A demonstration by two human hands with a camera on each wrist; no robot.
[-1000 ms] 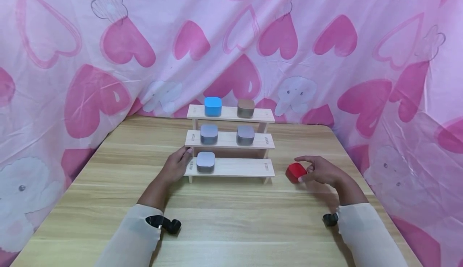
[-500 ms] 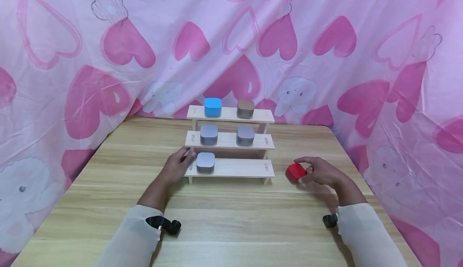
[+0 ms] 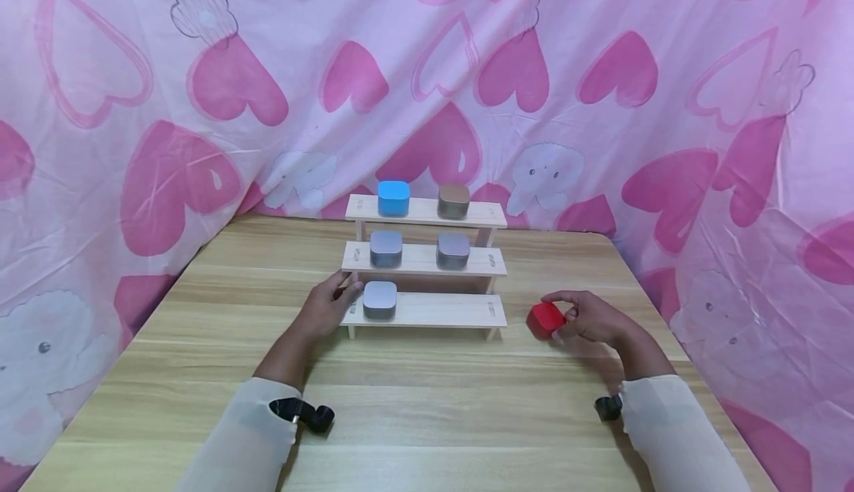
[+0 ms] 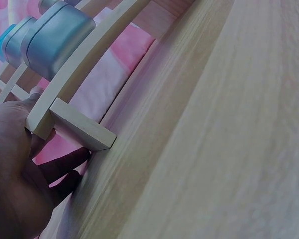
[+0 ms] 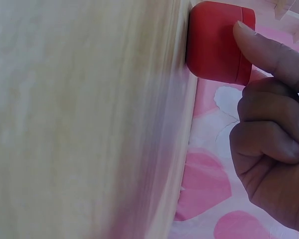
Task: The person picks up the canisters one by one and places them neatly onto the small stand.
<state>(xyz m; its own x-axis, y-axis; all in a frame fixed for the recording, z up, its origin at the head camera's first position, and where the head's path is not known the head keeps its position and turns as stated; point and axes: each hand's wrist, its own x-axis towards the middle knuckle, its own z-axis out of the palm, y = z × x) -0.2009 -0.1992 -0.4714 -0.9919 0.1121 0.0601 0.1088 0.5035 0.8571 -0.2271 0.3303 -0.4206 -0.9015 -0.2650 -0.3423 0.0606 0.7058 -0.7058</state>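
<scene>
My left hand grips the left end of a three-tier wooden display stand, its thumb above the lowest board. In the left wrist view some fingers reach below that board beside its leg. My right hand pinches a small red rounded box standing on the table right of the stand. A lid seam shows on this red box in the right wrist view, with the thumb against it. On the lowest tier, near my left thumb, sits a silver-grey box.
Two grey boxes stand on the middle tier, one grey box at left. The top tier bears a blue box and a brown box. A pink heart-patterned cloth hangs behind the wooden table.
My left thumb has shifted slightly right over the end of the lowest board. The right hand stays on the red box, and the boxes on the stand stay put.
</scene>
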